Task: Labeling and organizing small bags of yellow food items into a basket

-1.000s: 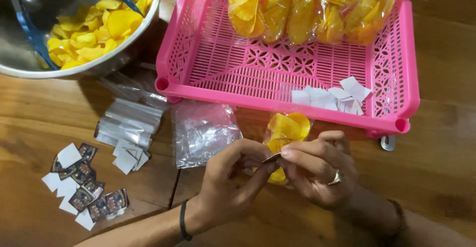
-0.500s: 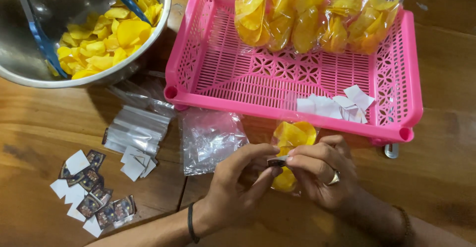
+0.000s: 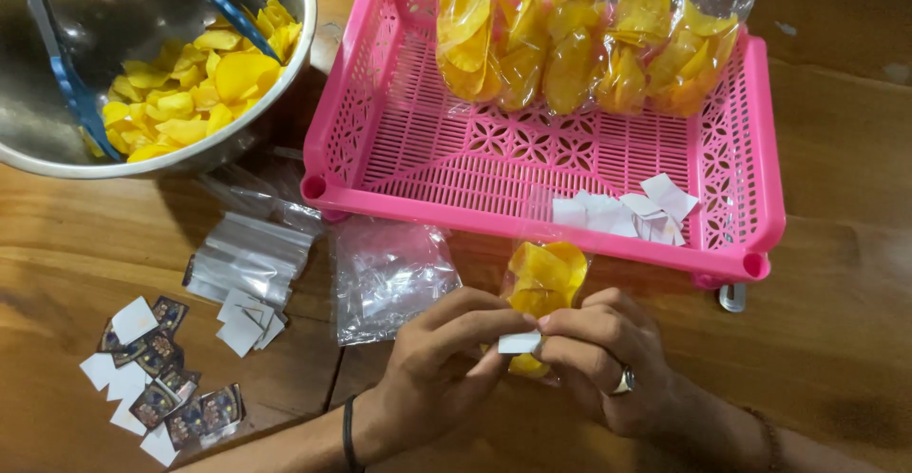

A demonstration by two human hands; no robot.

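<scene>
Both hands pinch one small white label (image 3: 520, 342) between their fingertips: the left hand (image 3: 446, 364) from the left, the right hand (image 3: 600, 359) from the right. A second ago the scrap between them looked dark; now its white side faces up. It sits against the near end of a chip bag (image 3: 541, 278) lying on the surface (image 3: 836, 340). Just beyond stands the pink tray (image 3: 532, 160) with filled bags (image 3: 570, 46) and spare labels (image 3: 622, 212). Far left is the bowl (image 3: 57, 122).

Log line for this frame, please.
left hand + right hand: pinch white label | on chip bag | pink tray behind
</scene>
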